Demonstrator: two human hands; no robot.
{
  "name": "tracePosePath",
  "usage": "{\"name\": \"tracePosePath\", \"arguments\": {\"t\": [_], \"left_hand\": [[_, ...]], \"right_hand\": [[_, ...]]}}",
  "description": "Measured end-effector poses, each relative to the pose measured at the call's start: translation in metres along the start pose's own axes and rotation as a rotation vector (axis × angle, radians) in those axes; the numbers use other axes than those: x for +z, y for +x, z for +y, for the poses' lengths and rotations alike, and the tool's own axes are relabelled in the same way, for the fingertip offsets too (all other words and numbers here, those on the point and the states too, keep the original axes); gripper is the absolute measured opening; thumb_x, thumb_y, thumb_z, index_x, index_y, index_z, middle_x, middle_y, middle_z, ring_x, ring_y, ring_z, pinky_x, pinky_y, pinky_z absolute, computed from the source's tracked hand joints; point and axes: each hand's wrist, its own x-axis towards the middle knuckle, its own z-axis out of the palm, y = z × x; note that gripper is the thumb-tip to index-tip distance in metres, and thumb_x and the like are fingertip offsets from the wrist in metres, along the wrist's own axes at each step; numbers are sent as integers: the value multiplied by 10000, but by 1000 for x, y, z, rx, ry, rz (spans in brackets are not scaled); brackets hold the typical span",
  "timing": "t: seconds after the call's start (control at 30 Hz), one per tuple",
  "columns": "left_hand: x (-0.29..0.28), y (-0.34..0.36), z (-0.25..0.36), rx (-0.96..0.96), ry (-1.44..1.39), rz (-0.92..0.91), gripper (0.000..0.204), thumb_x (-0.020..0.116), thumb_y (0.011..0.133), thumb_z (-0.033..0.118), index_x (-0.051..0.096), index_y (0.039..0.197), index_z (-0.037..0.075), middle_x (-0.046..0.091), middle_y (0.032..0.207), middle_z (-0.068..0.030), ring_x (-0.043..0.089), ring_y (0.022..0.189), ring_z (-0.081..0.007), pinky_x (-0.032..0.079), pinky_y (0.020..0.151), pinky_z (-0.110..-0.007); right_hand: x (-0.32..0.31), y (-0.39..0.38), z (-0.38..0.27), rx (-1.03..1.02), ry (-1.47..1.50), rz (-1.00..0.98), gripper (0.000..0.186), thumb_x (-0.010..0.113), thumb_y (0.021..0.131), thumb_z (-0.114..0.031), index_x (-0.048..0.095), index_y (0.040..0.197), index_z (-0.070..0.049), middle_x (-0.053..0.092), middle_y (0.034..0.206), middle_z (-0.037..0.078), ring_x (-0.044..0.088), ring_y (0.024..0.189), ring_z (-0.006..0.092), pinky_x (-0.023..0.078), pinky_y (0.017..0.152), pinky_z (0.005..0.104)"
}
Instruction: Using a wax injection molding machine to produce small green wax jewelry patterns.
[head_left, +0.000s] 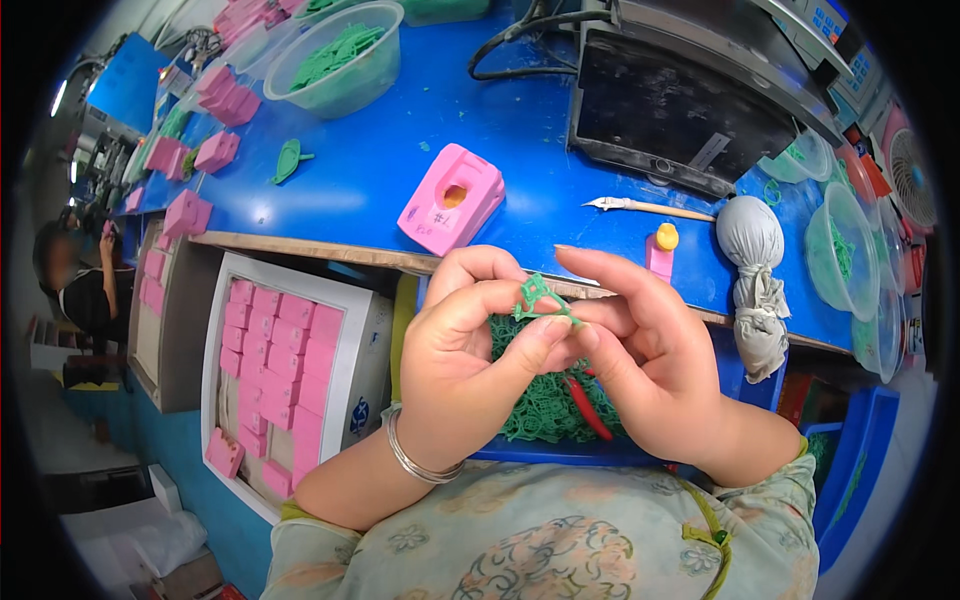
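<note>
My left hand (465, 345) and my right hand (655, 365) meet above a heap of green openwork pieces (545, 415) at the table's front edge. Between their fingertips is a small green wax piece (536, 292) with an open, frame-like shape. The left thumb and forefinger pinch its lower part, and the right thumb and fingers close on its near end. Below the hands, a red-handled tool (588, 408) lies on the heap, its working end hidden. Just beyond the hands stands a pink rubber mould block (452, 205) with a round hole.
On the blue table (360, 180) lie a pen-like knife (650, 207), a tied grey cloth pouch (750, 240) and a pink block with a yellow knob (663, 245). A dusty monitor (670, 110) stands behind. Bowls of green pieces (340, 65) flank the table. A white box (225, 290) holds pink blocks. Another person (90, 280) is far left.
</note>
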Motion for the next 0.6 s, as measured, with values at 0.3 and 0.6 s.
{"name": "tracePosePath", "arguments": {"t": [0.3,0.6], "left_hand": [[-9,-5,3,140,325,-59,188,685,678,-18,607,842,31,491,888,-65,482,841,-179,401,742,-290],[-12,-4,14,401,724,-96,210,664,667,-44,568,832,43,470,878,-66,461,834,-202,383,743,-311]], "right_hand": [[-9,7,-3,-318,-553,-16,162,597,797,6,583,957,-11,526,784,48,492,650,89,410,552,210],[-8,5,4,-86,-161,6,83,608,805,-13,587,885,-15,528,818,34,494,674,68,405,558,198]]}}
